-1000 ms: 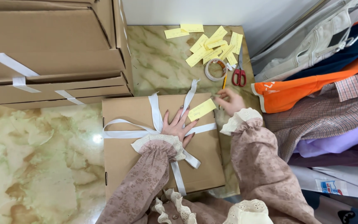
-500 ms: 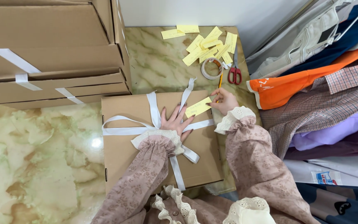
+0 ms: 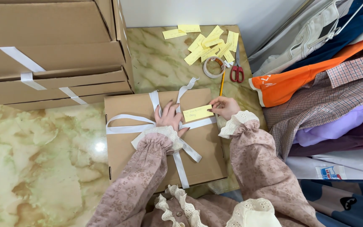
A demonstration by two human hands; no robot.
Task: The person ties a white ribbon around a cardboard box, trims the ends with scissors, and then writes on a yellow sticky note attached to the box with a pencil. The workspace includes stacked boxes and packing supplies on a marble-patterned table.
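A marble-patterned floor (image 3: 43,168) in green and cream fills the lower left of the frame, and a stack of flat cardboard boxes (image 3: 51,50) bound with white tape takes the upper left. Along the right edge lies a heap of folded clothes (image 3: 324,84): orange, checked, lilac, white and dark blue.

At the centre sits a flat brown cardboard box (image 3: 127,155) tied with a white ribbon (image 3: 127,126), whose bands cross near the middle of the lid and whose loose ends trail toward the upper right and lower right.

The left hand (image 3: 169,117) lies flat and spread on the ribbon crossing, fingers pointing to the top of the frame, pressing the lid; it grips nothing. The right hand (image 3: 225,107) rests at the box's upper right edge, fingers curled narrow, fingertips touching the right end of a yellow paper slip (image 3: 197,113). Whether it pinches the slip or only presses it down I cannot tell.

The slip lies on the lid between the two hands, just right of the left hand and just left of the right. Its long axis runs nearly left to right, slightly raised at the right end, roughly along the horizontal ribbon band. The right hand is the nearer, already in contact.

Beyond the box, toward the upper centre, are a roll of tape (image 3: 214,67), red-handled scissors (image 3: 237,71), a yellow pencil (image 3: 222,83) and scattered yellow slips (image 3: 209,42).
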